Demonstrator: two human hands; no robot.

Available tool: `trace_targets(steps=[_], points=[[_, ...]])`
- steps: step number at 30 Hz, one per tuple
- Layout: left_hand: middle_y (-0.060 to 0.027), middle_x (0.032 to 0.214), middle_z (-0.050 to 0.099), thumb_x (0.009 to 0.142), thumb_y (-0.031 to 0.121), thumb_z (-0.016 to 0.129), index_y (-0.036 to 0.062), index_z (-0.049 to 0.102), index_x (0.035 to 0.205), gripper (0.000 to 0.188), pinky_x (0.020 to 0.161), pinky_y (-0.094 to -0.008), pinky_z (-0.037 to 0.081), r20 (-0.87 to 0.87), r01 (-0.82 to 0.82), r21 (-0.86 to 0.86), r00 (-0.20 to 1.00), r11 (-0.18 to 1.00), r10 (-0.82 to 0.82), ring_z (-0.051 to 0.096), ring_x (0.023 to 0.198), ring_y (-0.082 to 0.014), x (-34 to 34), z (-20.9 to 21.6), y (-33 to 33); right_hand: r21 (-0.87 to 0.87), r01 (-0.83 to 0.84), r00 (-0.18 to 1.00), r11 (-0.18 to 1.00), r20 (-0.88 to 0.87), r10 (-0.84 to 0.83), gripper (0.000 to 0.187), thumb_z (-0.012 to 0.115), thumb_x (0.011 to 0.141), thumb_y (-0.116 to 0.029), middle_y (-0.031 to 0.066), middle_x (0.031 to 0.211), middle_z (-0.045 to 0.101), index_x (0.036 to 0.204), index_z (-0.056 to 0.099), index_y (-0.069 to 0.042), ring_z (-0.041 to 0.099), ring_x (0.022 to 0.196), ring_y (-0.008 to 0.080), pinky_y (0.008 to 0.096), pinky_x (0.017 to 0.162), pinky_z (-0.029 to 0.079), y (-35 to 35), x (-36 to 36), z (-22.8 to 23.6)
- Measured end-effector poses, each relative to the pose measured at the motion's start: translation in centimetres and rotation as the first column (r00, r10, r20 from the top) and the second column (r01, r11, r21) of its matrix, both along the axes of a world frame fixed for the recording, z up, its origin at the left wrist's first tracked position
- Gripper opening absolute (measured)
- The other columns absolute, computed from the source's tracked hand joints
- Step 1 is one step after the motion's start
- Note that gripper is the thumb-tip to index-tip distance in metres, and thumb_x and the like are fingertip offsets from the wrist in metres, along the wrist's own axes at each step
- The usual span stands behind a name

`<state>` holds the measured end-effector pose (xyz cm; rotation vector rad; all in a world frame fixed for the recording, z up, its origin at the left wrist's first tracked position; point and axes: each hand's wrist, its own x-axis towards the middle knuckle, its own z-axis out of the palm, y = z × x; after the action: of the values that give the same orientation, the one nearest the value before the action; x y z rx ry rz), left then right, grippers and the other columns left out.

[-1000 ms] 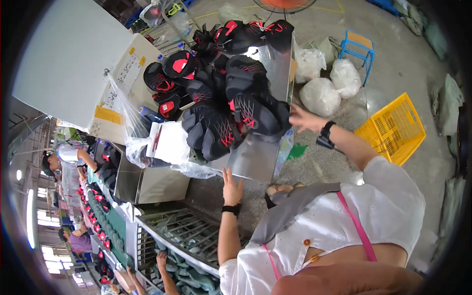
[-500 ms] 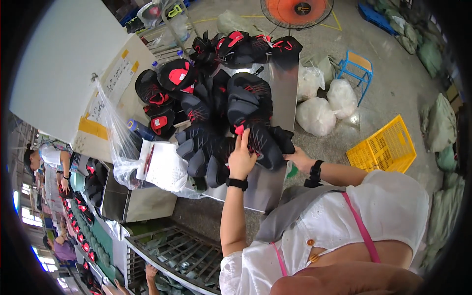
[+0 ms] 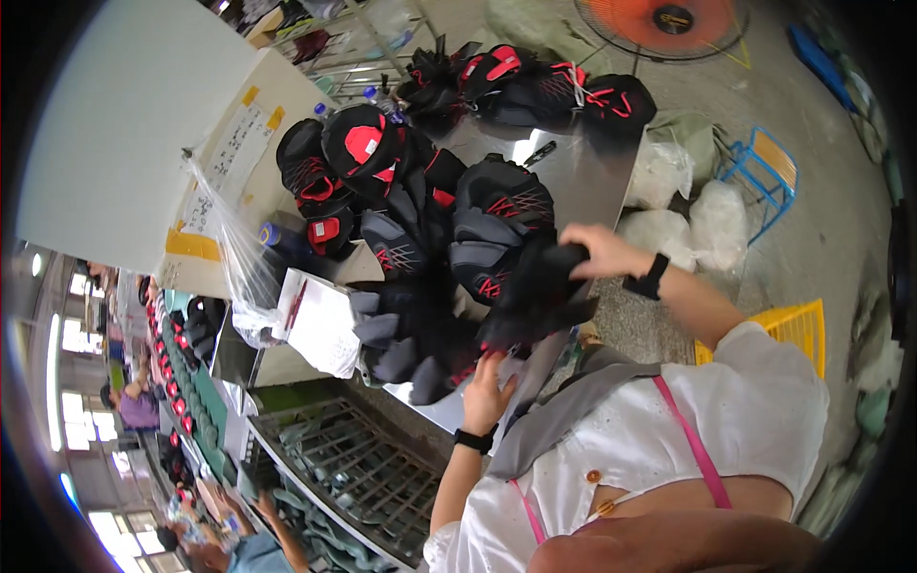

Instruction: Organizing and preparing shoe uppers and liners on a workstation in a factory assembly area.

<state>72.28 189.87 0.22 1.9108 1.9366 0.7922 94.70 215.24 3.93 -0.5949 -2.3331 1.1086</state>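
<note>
Between my hands is a black shoe upper [image 3: 535, 294], tilted and blurred by motion, over the near edge of the metal table [image 3: 585, 181]. My right hand [image 3: 604, 253] grips its far right end, thumb and fingers closed on the black material. My left hand [image 3: 489, 393] pinches the near end, where some red shows; the fingertips are partly hidden. Just beyond lie black shoe uppers with red lacing [image 3: 501, 205], stacked on each other. More dark uppers [image 3: 411, 334] lie left of the held one, and others with red linings [image 3: 363, 143] stand farther back.
A white paper pad [image 3: 323, 325] with a red pen lies at the table's left. A black pen [image 3: 540, 153] is on the metal top. Nearby are a slatted rack [image 3: 353, 468], yellow crate [image 3: 788, 329], blue-framed stool [image 3: 764, 181], plastic bags [image 3: 718, 224] and orange fan [image 3: 669, 24].
My right hand has risen away from me, lifting and turning the upper's end. My left hand has come down toward me, to its near end. The whole view has shifted slightly.
</note>
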Motion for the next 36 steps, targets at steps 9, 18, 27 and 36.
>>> trace_targets(steps=[9, 18, 27, 36], points=[[-0.0097, 0.136, 0.033, 0.066, 0.017, 0.065, 0.0067, 0.045, 0.119, 0.058, 0.045, -0.0308, 0.048, -0.486, -0.311, -0.272, 0.861, 0.911, 0.149, 0.06, 0.053, -0.0237, 3.6, 2.8, 5.5, -0.095, -0.242, 0.935, 0.966, 0.244, 0.258, 0.064, 0.072, 0.06, -0.014, 0.0195, 0.099, 0.058, 0.116, 0.044, 0.001, 0.056, 0.095, 0.0289, 0.0342, 0.081, 0.044, 5.4, 2.8, -4.2], [-0.0039, 0.121, 0.049, 0.066, 0.024, 0.067, 0.013, 0.05, 0.112, 0.05, 0.06, -0.0378, 0.05, -0.266, -0.007, -0.405, 0.958, 0.914, -0.11, 0.062, 0.069, -0.0277, 0.2, 4.6, 3.0, -0.353, -0.434, 0.687, 0.829, 0.466, 0.558, 0.052, 0.067, 0.059, -0.012, 0.0135, 0.096, 0.06, 0.108, 0.051, -0.001, 0.057, 0.087, 0.0251, 0.034, 0.077, 0.045, 11.5, 3.1, 0.3], [-0.0114, 0.102, 0.056, 0.08, 0.015, 0.046, 0.004, 0.052, 0.102, 0.026, 0.058, -0.0412, 0.05, -0.622, -0.065, -0.103, 0.783, 0.993, -0.014, 0.062, 0.067, -0.0303, -7.5, 3.6, 21.8, 0.429, -0.636, 0.754, 0.642, 0.523, 0.397, 0.057, 0.061, 0.068, -0.043, 0.0123, 0.115, 0.051, 0.11, 0.052, -0.005, 0.044, 0.112, 0.0282, 0.0396, 0.086, 0.04, 9.7, -14.6, 5.4], [-0.006, 0.097, 0.051, 0.075, 0.034, 0.061, 0.0095, 0.05, 0.093, 0.032, 0.054, -0.0408, 0.047, -0.492, -0.321, -0.096, 0.838, 0.942, 0.235, 0.06, 0.068, -0.0296, -11.0, 4.7, 13.5, 0.147, -0.619, 0.523, 0.771, 0.81, 0.266, 0.063, 0.058, 0.067, -0.059, 0.0088, 0.118, 0.049, 0.112, 0.052, -0.016, 0.039, 0.112, 0.0292, 0.0418, 0.089, 0.039, 14.4, -10.9, 3.3]])
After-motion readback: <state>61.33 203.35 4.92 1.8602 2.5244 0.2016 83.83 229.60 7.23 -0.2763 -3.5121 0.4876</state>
